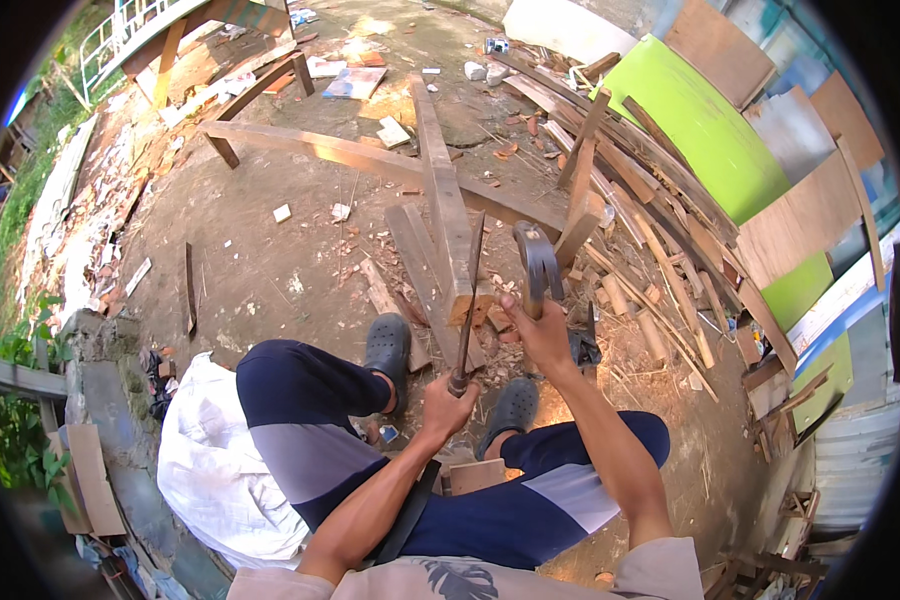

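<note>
The left hand (450, 405) grips a long blade (474, 270), the right hand (543, 338) a hammer (533, 243), fingers wrapped round both handles; the beam (441, 195), pale-ended, is judged unfinished.

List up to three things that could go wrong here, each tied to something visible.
1. The hammer in the right hand might glance onto the left hand, which holds a long narrow tool.
2. A dropped tool could hit the grey clogs below.
3. The wooden beam appears to lie across another beam and might shift if struck.
</note>
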The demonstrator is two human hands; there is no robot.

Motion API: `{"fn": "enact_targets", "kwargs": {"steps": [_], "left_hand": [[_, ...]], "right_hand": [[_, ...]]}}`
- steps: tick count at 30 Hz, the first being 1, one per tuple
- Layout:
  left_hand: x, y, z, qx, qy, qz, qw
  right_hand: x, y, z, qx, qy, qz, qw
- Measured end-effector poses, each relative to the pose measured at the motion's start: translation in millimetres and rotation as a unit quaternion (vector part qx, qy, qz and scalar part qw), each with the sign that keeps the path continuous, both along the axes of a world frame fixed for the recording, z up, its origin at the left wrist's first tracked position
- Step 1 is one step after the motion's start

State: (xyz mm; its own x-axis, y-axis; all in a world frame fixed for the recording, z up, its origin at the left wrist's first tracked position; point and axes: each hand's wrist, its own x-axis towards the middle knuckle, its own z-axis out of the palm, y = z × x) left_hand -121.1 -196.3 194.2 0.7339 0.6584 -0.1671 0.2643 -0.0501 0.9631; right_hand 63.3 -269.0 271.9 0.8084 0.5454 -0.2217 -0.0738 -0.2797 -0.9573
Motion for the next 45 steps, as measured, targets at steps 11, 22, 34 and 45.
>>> {"fn": "enact_targets", "kwargs": {"steps": [11,22,34,45], "left_hand": [[-2,5,13,0.006,0.019,-0.018,1.0],[-48,-19,81,-0.01,0.0,-0.029,1.0],[-37,8,99,0.06,0.02,-0.079,0.995],[-31,6,102,0.087,0.044,-0.099,0.99]], "right_hand": [[5,59,8,0.215,0.369,-0.026,0.904],[-32,38,92,0.195,0.349,0.005,0.916],[-17,30,105,0.076,0.219,-0.039,0.972],[-57,-109,60,0.117,-0.226,0.092,0.963]]}}
